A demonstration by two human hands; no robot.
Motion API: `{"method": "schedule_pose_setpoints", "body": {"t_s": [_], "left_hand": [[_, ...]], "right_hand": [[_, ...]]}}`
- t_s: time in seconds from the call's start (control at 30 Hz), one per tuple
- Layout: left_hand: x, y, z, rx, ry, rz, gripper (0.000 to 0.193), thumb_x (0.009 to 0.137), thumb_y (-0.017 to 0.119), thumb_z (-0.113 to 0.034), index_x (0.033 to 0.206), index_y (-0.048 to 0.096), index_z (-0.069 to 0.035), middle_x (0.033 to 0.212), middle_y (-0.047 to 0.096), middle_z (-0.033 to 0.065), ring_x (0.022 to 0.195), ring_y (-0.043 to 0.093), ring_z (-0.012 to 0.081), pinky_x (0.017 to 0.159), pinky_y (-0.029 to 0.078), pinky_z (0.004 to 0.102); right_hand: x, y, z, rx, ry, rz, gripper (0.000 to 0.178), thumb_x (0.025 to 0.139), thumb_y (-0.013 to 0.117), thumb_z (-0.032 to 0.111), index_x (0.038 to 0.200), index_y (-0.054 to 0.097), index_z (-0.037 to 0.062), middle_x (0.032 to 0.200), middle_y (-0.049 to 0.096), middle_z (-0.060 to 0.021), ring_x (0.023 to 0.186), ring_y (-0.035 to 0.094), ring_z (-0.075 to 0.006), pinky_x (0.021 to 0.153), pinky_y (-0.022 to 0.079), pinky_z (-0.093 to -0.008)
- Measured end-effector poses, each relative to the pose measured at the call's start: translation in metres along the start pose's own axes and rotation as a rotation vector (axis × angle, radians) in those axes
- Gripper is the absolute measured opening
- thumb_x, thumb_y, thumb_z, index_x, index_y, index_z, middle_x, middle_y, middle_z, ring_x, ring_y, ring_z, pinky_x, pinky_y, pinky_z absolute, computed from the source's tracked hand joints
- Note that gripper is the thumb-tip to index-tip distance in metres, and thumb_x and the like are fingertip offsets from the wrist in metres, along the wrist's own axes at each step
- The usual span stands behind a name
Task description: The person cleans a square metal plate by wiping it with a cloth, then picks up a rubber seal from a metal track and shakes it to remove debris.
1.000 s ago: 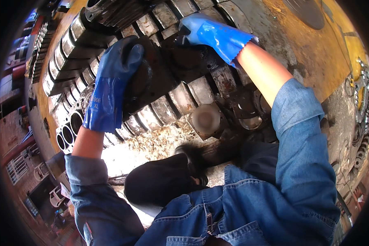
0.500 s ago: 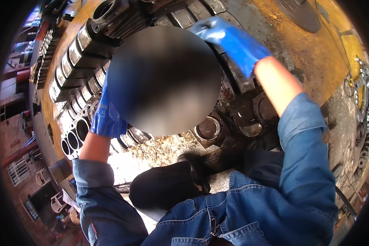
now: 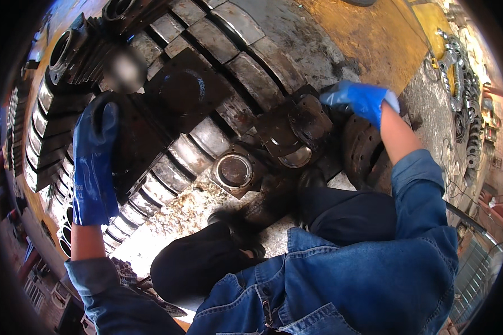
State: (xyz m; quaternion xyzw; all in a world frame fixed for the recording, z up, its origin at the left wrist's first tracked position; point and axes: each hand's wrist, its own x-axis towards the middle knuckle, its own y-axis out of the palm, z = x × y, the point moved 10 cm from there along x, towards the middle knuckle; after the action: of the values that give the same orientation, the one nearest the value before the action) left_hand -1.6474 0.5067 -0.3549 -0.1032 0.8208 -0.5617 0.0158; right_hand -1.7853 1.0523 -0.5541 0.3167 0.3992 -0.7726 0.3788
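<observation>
My left hand (image 3: 95,162), in a long blue rubber glove, grips the left edge of a dark, greasy metal plate (image 3: 137,137). Against that plate's upper right side lies a dark square plate (image 3: 187,89) with a faint ring and a blue mark on its face. On the right, my gloved right hand (image 3: 355,100) has its fingers bent down at the edge of a dark flanged metal part (image 3: 312,120). Its fingertips are blurred, and whether they hold the part is hidden. Left of that part sits a square flange with a round bore (image 3: 233,170).
Rows of curved metal blocks (image 3: 207,42) cover the work area. Ribbed cylinders (image 3: 64,50) stand at the far left. Dark curved castings (image 3: 363,145) lie below my right hand. Chains and metal rings (image 3: 458,84) line the right side. A small blurred disc hides a spot by the plates.
The view has shifted. My right hand has come from over the far blocks to the dark parts at right. The large blurred disc is now small, uncovering the plates beside my left hand.
</observation>
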Motion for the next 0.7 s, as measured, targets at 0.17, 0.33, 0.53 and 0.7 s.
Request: {"method": "schedule_pose_setpoints", "body": {"t_s": [0.17, 0.33, 0.53, 0.7], "left_hand": [[-0.002, 0.000, 0.001, -0.029, -0.032, 0.041, 0.036, 0.099, 0.061, -0.029, 0.123, 0.066, -0.002, 0.116, 0.069, 0.0174, 0.109, 0.066, 0.0273, 0.097, 0.049, 0.0346], [-0.003, 0.002, 0.009, -0.048, -0.075, 0.055, 0.038, 0.099, 0.061, -0.030, 0.124, 0.065, -0.002, 0.117, 0.069, 0.0173, 0.110, 0.065, 0.0274, 0.098, 0.048, 0.0343], [-0.004, -0.003, -0.010, -0.074, -0.064, 0.005, 0.040, 0.098, 0.063, -0.033, 0.125, 0.065, -0.003, 0.118, 0.069, 0.0170, 0.111, 0.065, 0.0270, 0.099, 0.048, 0.0342], [-0.006, -0.006, 0.007, -0.011, -0.051, -0.018, 0.040, 0.098, 0.064, -0.033, 0.125, 0.065, -0.004, 0.119, 0.069, 0.0172, 0.112, 0.065, 0.0288, 0.098, 0.049, 0.0348]], "right_hand": [[0.012, 0.056, -0.012, -0.119, 0.167, 0.245, 0.062, 0.080, 0.081, 0.039, 0.126, 0.066, 0.0009, 0.135, 0.060, -0.0229, 0.127, 0.055, -0.0311, 0.102, 0.044, -0.0394], [-0.003, 0.067, -0.028, 0.313, 0.374, 0.191, 0.067, 0.084, 0.079, 0.037, 0.138, 0.057, 0.0047, 0.151, 0.045, -0.0202, 0.136, 0.046, -0.0323, 0.107, 0.040, -0.0501], [-0.009, 0.092, -0.066, 0.453, 0.482, 0.167, 0.045, 0.097, 0.063, 0.031, 0.140, 0.057, 0.0172, 0.148, 0.050, -0.0156, 0.135, 0.047, -0.0304, 0.105, 0.043, -0.0526], [-0.028, 0.106, -0.021, 0.667, 0.507, 0.025, 0.044, 0.102, 0.051, 0.042, 0.141, 0.056, 0.0213, 0.147, 0.050, -0.0119, 0.129, 0.051, -0.0292, 0.109, 0.039, -0.0510]]}}
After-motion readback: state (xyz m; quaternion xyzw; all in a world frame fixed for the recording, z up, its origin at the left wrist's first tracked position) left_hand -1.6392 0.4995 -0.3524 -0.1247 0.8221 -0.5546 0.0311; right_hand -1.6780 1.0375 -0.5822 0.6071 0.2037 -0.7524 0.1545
